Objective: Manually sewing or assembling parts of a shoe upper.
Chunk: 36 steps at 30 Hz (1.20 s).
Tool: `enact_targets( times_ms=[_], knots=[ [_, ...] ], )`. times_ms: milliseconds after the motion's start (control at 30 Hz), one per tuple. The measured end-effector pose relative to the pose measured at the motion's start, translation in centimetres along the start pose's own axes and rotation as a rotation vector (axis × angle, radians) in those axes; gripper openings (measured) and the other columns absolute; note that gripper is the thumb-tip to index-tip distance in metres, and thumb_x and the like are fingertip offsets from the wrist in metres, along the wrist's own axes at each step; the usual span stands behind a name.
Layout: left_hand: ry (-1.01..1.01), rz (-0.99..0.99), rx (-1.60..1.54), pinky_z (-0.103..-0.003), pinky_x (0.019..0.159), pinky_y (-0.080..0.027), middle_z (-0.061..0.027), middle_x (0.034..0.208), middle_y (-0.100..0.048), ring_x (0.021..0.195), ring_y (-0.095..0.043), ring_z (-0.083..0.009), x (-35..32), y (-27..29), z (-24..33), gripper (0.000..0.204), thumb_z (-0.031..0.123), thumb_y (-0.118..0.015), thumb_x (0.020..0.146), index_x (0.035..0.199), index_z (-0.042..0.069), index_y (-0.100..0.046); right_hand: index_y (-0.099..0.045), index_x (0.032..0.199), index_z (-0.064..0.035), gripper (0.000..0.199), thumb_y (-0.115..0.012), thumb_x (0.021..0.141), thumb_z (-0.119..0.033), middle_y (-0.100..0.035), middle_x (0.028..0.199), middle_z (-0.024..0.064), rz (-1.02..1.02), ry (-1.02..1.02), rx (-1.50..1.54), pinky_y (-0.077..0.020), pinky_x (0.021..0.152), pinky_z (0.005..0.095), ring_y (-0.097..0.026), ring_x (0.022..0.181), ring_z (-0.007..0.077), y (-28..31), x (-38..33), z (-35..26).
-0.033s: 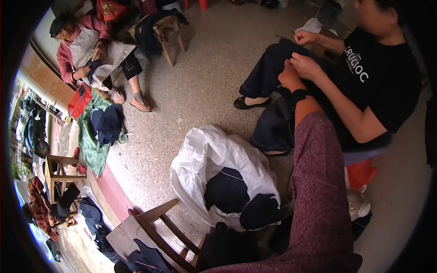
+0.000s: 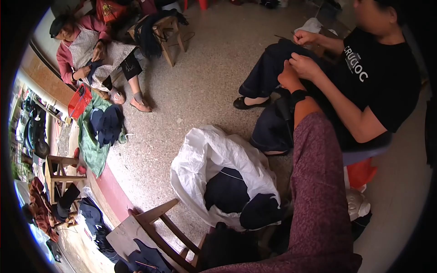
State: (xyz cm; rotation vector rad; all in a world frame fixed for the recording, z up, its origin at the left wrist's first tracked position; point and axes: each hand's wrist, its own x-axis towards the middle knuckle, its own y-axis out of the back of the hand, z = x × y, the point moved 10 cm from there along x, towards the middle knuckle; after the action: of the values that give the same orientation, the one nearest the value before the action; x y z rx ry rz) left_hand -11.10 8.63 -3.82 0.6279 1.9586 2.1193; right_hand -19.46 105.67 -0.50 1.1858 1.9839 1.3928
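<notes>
My right arm, in a patterned purple sleeve, reaches up from the lower right, a black band on its wrist. My right hand (image 2: 289, 76) is closed, fingertips against the hand (image 2: 306, 66) of a seated co-worker in a black T-shirt. Whatever lies between our fingers is too small to make out. That co-worker's other hand (image 2: 307, 37) pinches a thin dark stick-like thing. Dark blue trousers (image 2: 261, 75) show beside our hands. My left hand is out of view. Below my forearm, a white sack (image 2: 195, 157) stands open with dark cloth (image 2: 226, 190) inside.
A wooden stool (image 2: 132, 234) with navy cloth pieces (image 2: 152, 257) stands at the lower left. Farther off, another seated person (image 2: 86, 43) handles dark cloth near a red basket (image 2: 80, 101) and a green sheet (image 2: 93, 157) with navy cloth (image 2: 107, 123). Another stool (image 2: 170, 34) stands behind.
</notes>
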Motion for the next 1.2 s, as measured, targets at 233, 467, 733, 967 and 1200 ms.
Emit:
enact_targets(
  times_ms=[233, 467, 733, 967, 1200],
  knots=[
    [0.007, 0.008, -0.001, -0.048, 0.066, -0.050, -0.0193, 0.084, -0.061, 0.074, -0.060, -0.0378, 0.2, 0.1, 0.0, 0.021, 0.025, -0.067, 0.083, 0.087, 0.006, -0.061, -0.024, 0.147, 0.0003, 0.067, -0.046, 0.084, -0.005, -0.052, 0.130, 0.0292, -0.020, -0.020, -0.093, -0.0465, 0.096, 0.0416, -0.057, 0.116, 0.0366, 0.9, -1.9, -0.6],
    [0.010, 0.017, 0.001, -0.048, 0.066, -0.050, -0.0191, 0.084, -0.062, 0.074, -0.060, -0.0377, 0.3, 0.7, 0.0, 0.021, 0.026, -0.067, 0.083, 0.087, 0.007, -0.061, -0.025, 0.146, 0.0040, 0.070, -0.046, 0.079, -0.001, -0.054, 0.124, 0.0318, -0.075, -0.045, -0.001, -0.0456, 0.095, 0.0429, -0.056, 0.113, 0.0412, 0.9, -4.0, -2.5],
    [0.022, 0.020, -0.007, -0.048, 0.066, -0.050, -0.0189, 0.084, -0.062, 0.074, -0.060, -0.0375, 0.2, 1.5, 0.1, 0.022, 0.028, -0.067, 0.082, 0.086, 0.007, -0.061, -0.023, 0.149, -0.0041, 0.075, -0.054, 0.081, -0.004, -0.059, 0.121, 0.0246, -0.092, 0.100, 0.053, -0.0506, 0.085, 0.0430, -0.060, 0.107, 0.0379, 1.8, -7.2, -9.2],
    [0.032, 0.017, -0.019, -0.048, 0.066, -0.050, -0.0187, 0.085, -0.062, 0.074, -0.060, -0.0374, 0.1, 1.2, 0.3, 0.022, 0.029, -0.067, 0.082, 0.086, 0.007, -0.061, -0.021, 0.150, -0.0056, 0.080, -0.061, 0.081, -0.005, -0.061, 0.112, 0.0262, -0.160, 0.269, 0.149, -0.0501, 0.079, 0.0436, -0.063, 0.096, 0.0383, 0.4, -11.5, -14.3],
    [-0.012, 0.240, 0.043, -0.047, 0.067, -0.050, -0.0174, 0.084, -0.062, 0.075, -0.060, -0.0366, -0.6, 3.5, 1.6, 0.022, 0.029, -0.067, 0.082, 0.082, 0.008, -0.060, -0.023, 0.149, -0.0030, 0.074, -0.056, 0.083, -0.005, -0.060, 0.118, 0.0238, -0.123, 0.163, 0.156, -0.0507, 0.083, 0.0439, -0.061, 0.105, 0.0364, 1.6, -9.1, -11.6]
  ],
)
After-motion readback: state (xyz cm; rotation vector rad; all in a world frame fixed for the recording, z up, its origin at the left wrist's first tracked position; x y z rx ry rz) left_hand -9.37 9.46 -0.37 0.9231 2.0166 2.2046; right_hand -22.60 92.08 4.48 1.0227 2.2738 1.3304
